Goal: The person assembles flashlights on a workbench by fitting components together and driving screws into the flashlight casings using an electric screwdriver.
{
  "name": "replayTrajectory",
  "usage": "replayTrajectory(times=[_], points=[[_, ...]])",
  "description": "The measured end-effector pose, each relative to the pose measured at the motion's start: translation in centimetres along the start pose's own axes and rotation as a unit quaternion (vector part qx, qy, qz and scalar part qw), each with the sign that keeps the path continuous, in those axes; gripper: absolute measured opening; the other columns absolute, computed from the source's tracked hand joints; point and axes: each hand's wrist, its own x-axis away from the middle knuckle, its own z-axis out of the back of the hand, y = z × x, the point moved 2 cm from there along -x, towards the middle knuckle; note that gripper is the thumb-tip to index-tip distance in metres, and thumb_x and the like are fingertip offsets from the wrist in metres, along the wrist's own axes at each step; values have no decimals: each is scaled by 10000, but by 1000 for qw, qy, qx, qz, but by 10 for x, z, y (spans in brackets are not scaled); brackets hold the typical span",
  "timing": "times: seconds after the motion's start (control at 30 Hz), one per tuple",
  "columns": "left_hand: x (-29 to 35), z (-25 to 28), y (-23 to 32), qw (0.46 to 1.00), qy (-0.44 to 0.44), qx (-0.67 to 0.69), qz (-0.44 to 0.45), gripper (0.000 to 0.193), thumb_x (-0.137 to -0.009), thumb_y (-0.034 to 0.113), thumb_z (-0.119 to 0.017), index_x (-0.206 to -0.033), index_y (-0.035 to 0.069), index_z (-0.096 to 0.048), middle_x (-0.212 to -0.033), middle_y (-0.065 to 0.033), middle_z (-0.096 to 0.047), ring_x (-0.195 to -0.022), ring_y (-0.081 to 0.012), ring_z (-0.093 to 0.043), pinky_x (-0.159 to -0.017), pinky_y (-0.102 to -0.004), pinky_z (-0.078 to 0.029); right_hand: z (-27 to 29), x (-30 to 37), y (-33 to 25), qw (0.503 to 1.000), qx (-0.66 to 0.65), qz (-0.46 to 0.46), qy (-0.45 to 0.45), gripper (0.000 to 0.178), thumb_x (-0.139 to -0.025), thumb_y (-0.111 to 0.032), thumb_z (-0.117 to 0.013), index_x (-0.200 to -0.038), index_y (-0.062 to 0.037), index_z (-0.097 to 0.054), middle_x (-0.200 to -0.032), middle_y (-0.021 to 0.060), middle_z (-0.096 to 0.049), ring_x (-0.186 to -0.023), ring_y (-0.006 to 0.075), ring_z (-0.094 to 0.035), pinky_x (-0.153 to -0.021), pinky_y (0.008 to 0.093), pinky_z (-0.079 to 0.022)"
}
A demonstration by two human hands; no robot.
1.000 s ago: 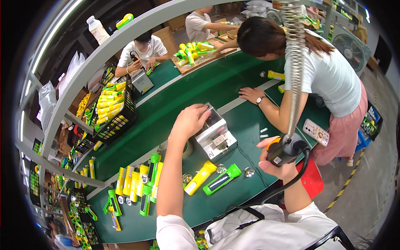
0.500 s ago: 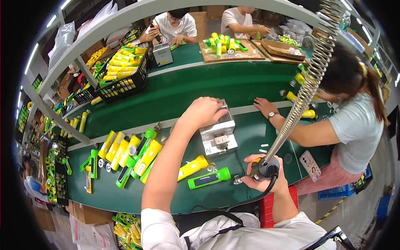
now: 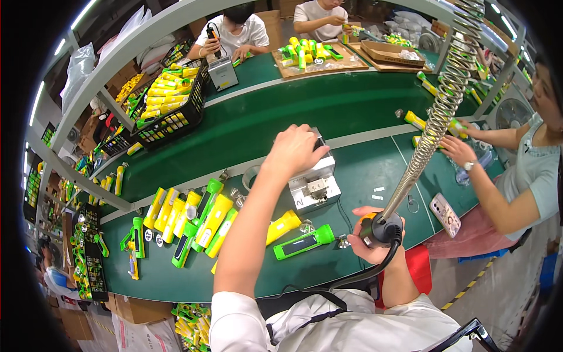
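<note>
My left hand [image 3: 298, 151] lies over the top of a silver metal box [image 3: 326, 167], its fingers curled down over the box and the fingertips hidden. A small whitish block [image 3: 318, 189] sits in the front of this box. My right hand [image 3: 370, 246] is wrapped round an electric screwdriver [image 3: 382, 230], which hangs from a long coil spring [image 3: 431, 129] and has a black cable; its tip is hidden. Between my arms lie a green flashlight [image 3: 304, 242] with a dark panel and a yellow flashlight [image 3: 284, 227]. Left of my left forearm, several more flashlights [image 3: 212, 222] lie in a row.
At the right, a co-worker handles flashlights, with a phone [image 3: 444, 215] on the green table [image 3: 363, 167] nearby. Two people work across the bench. A black basket [image 3: 176, 130] full of flashlights stands at the far left. A grey metal post [image 3: 88, 185] rises on the left.
The view has shifted slightly. The co-worker at the right has straightened up, both hands now at flashlights farther right. My hands keep nearly the same places at the box and screwdriver.
</note>
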Motion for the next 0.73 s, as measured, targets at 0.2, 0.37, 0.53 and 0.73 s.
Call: replayTrajectory(times=[0.2,0.37,0.53,0.73], points=[[104,7,-1,952,248,167,-68,265,-913,103,-720,-1166,23,-722,-1160,-157,-731,-1087,-359,-690,-954,-438,-556,-3,-12,3,984,-89,-130,-84,378,-725,50,-781,-1092,7,-701,-727,-5,-663,-611,76,-605,-575,253,-486],[256,-47,7,952,221,207,35,397,-829,33,-806,-1216,53,-721,-1166,-115,-719,-1080,-308,-704,-896,-404,-590,-39,-18,21,958,-212,-189,-29,347,-781,14,-783,-1111,39,-679,-774,23,-653,-627,63,-590,-570,243,-467],[259,-97,38,956,194,220,19,431,-813,-5,-793,-1235,56,-727,-1219,-121,-709,-1132,-330,-685,-936,-443,-569,-70,-44,52,951,-281,-36,124,372,-894,93,-661,-1254,64,-569,-740,27,-632,-636,95,-614,-588,247,-512],[266,-125,33,976,120,183,18,498,-873,35,-706,-1364,111,-670,-1425,-114,-599,-1303,-330,-573,-1074,-469,-485,-93,-47,74,955,-263,25,132,443,-937,-41,-726,-1316,47,-515,-730,68,-670,-632,122,-618,-658,287,-533]])
